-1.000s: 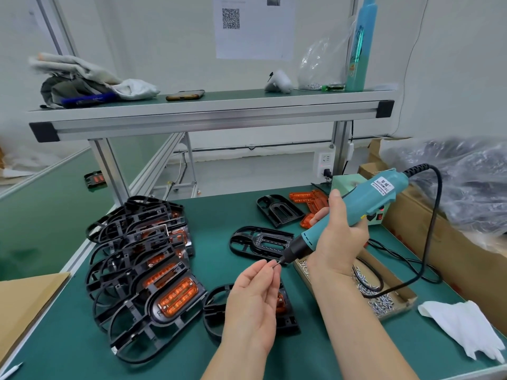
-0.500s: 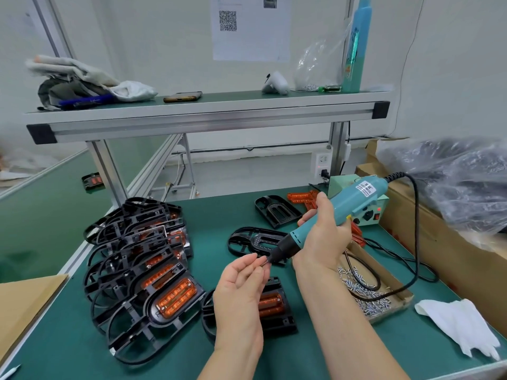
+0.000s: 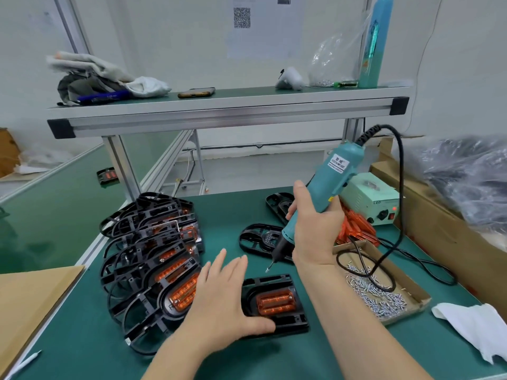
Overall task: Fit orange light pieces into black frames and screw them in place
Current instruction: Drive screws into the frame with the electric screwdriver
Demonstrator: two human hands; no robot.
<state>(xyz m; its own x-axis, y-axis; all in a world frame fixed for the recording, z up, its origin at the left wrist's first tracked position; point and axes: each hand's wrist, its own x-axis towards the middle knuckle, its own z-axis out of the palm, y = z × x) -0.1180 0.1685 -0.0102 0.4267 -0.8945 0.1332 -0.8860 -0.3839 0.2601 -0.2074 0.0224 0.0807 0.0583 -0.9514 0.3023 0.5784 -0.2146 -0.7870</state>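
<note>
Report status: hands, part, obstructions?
Left hand open, touching black plastic frame holding orange light piece. Right hand grips teal electric screwdriver, tip near frame. Nothing between.

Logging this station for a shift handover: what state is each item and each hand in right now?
Left hand: flat, fingers straight, resting on the front black frame.
Right hand: grips the electric screwdriver, bit clear above the frame.
Orange light piece: seated in that frame.
Power supply: red lamp lit.
Screw box: open, screws inside.
Stacked frames: overlapping, orange pieces fitted.
</note>
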